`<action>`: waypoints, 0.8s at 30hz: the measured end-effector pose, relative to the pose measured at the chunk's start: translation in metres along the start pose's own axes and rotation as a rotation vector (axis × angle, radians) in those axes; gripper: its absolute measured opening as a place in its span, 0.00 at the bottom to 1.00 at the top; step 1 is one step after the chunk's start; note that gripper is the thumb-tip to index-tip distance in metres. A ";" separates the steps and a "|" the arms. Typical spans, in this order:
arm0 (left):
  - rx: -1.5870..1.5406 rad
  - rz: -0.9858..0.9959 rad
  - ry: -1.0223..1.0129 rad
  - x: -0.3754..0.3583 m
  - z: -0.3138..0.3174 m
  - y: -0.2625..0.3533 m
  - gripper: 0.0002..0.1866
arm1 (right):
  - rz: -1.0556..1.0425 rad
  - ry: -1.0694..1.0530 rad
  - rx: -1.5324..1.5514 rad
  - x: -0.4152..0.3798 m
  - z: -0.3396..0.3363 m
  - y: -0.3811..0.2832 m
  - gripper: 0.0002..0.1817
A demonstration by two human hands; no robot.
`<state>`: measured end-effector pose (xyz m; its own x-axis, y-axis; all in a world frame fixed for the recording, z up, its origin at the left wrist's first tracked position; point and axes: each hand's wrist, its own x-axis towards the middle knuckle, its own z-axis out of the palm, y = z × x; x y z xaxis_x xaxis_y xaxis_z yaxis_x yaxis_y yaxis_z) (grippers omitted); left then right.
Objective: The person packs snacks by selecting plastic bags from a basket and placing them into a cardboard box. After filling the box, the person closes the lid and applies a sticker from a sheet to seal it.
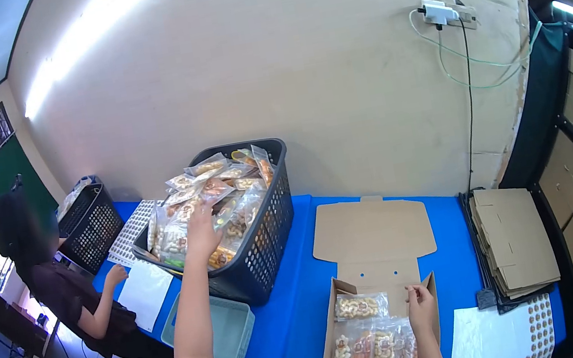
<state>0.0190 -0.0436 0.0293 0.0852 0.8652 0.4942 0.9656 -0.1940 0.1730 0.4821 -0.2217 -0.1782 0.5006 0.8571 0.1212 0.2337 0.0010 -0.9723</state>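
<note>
My left hand (202,232) reaches over the dark plastic basket (265,270), its fingers apart and touching or just above the heaped snack packets (216,187). These are clear bags with pale, orange and yellow contents. My right hand (420,306) is at the right side of an open cardboard box (371,229), fingers curled together; whatever is between them is hidden. Inside the box, one clear packet of pale nuts or snacks (360,308) lies at the upper left. Several more packets (383,348) stand in a row along the near side.
A green-grey tray (235,332) sits in front of the basket. Folded cardboard (512,236) and a sticker sheet (541,326) lie at the right. Leftward, a person (78,290) stands near another basket (91,227), a white sheet (145,294) and stickers (130,232).
</note>
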 end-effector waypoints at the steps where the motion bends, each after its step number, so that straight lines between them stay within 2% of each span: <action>1: 0.052 0.064 0.016 0.003 0.023 -0.014 0.30 | -0.078 0.026 0.099 0.000 -0.003 -0.006 0.11; 2: 0.048 0.079 0.023 0.006 0.032 -0.023 0.30 | -0.083 0.041 0.104 -0.004 -0.008 -0.011 0.11; 4: 0.003 0.001 -0.417 0.019 0.037 -0.026 0.19 | -0.141 -0.012 0.029 -0.012 -0.023 -0.027 0.11; 5: 0.003 0.017 -0.412 0.023 0.037 -0.023 0.19 | -0.161 -0.040 -0.009 -0.018 -0.030 -0.033 0.12; 6: -0.263 -0.015 -0.377 0.023 0.033 -0.018 0.15 | -0.158 -0.027 -0.006 -0.026 -0.036 -0.035 0.12; 7: -0.527 -0.051 -0.340 0.024 0.028 -0.012 0.12 | -0.063 -0.067 0.293 -0.032 -0.041 -0.038 0.13; 8: -0.525 -0.046 -0.345 0.027 0.023 -0.008 0.12 | 0.034 -0.110 0.591 -0.039 -0.045 -0.040 0.14; 10: -0.594 -0.058 -0.022 0.026 0.003 0.004 0.13 | 0.080 -0.069 0.662 -0.049 -0.052 -0.054 0.14; 11: -0.592 -0.063 -0.029 0.026 -0.010 0.010 0.13 | 0.084 -0.020 0.737 -0.051 -0.056 -0.062 0.14; 13: -0.420 0.097 0.275 0.020 -0.049 0.036 0.09 | 0.086 0.037 0.807 -0.049 -0.059 -0.069 0.14; 14: -0.426 0.100 0.263 0.012 -0.066 0.050 0.09 | 0.073 0.044 0.828 -0.049 -0.060 -0.071 0.14; 16: -0.332 0.295 0.106 0.002 -0.100 0.081 0.07 | 0.036 0.075 0.880 -0.049 -0.060 -0.073 0.14; 18: -0.347 0.495 0.181 -0.019 -0.121 0.119 0.07 | 0.043 0.085 0.863 -0.051 -0.058 -0.081 0.18; 20: -0.419 0.637 0.129 -0.049 -0.124 0.143 0.09 | -0.034 -0.030 0.815 -0.054 -0.045 -0.098 0.23; 22: -0.329 0.741 0.061 -0.081 -0.129 0.179 0.07 | -0.096 -0.230 0.596 -0.059 -0.037 -0.103 0.29; 24: -0.120 0.759 0.006 -0.108 -0.111 0.202 0.04 | -0.275 -0.485 0.322 -0.065 -0.023 -0.111 0.32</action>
<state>0.1778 -0.2277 0.1052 0.7124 0.4725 0.5188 0.6096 -0.7829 -0.1241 0.4430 -0.2891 -0.0737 0.0069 0.9389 0.3441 -0.0001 0.3441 -0.9389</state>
